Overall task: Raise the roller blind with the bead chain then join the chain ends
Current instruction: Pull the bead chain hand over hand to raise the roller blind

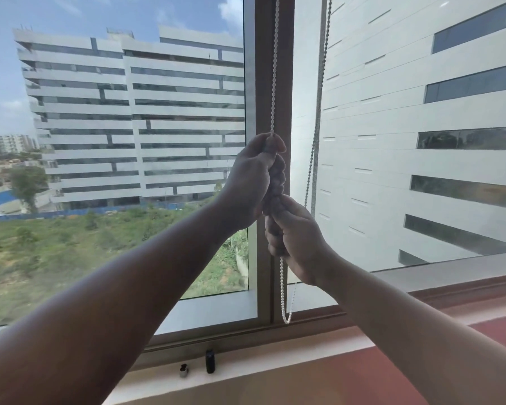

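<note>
A: As we look out from the head camera, we see both hands stacked on the white bead chain (273,83), right in front of the window frame's centre post (263,200).

B: Left hand (250,185) on top, we'd say. Its grip is closed tight round the chain, thumb pressed over the strand where it enters the fist.

A: And the right hand (297,238) sits just below, touching the left, fingers also curled shut on the same strand.

B: Above the hands the chain runs straight up out of view. Below, it hangs down and curls into a loop near the bottom rail.

A: We spot a second, greyer strand (319,112) to the right against the glass, free of both hands.

B: The blind itself we cannot see. Down on the sill (246,372) stand two small objects: a dark one (210,361) and a silvery one (183,370).
</note>
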`<state>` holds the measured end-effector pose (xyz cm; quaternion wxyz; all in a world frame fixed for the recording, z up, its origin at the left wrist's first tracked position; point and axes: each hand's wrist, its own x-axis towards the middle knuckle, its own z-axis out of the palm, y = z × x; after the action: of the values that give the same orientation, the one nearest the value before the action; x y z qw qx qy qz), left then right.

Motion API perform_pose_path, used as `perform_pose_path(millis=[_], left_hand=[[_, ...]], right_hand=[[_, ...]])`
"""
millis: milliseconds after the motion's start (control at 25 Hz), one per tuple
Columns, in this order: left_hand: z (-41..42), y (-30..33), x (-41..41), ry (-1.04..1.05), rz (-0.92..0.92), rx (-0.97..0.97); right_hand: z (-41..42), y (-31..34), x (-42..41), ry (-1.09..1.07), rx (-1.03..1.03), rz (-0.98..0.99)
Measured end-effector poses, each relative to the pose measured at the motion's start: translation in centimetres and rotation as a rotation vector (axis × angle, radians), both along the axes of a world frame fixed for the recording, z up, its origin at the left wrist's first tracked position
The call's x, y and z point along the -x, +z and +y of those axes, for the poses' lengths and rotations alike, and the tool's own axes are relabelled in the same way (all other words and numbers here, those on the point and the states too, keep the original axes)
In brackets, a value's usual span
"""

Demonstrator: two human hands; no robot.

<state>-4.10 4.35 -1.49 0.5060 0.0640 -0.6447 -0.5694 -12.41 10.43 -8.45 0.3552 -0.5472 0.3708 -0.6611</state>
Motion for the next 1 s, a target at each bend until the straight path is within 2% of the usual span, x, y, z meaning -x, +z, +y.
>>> perform_pose_path(millis=[80, 240, 400, 560, 640, 800, 1000], left_hand=[[-0.2, -1.7, -0.2, 0.061, -0.011, 0.045], [-0.8, -7.0, -1.2, 0.385, -0.221, 0.288], [-2.3, -11.5, -3.8, 0.461, -0.327, 0.307], [-2.7, -15.7, -6.0, 0.422, -0.386, 0.274], [-3.1, -17.8, -6.9, 0.400, -0.417, 0.266], [-3.9, -20.7, -8.2, 0.341, -0.435, 0.268], [-3.3, -24.5, -8.3, 0.279, -0.490, 0.210]], right_hand=[[0.0, -1.4, -0.4, -0.021, -0.016, -0.003], [-0.5, -5.5, -1.3, -0.101, -0.036, 0.054], [-1.2, -10.7, -2.3, -0.277, -0.057, 0.194], [-1.6, -16.1, -3.2, -0.631, -0.193, 0.536], [-1.7, -18.4, -3.6, -0.731, -0.196, 0.666], [-1.9, -22.1, -3.1, -0.873, -0.072, 0.790], [-1.0, -26.1, -1.8, -0.903, -0.169, 0.864]])
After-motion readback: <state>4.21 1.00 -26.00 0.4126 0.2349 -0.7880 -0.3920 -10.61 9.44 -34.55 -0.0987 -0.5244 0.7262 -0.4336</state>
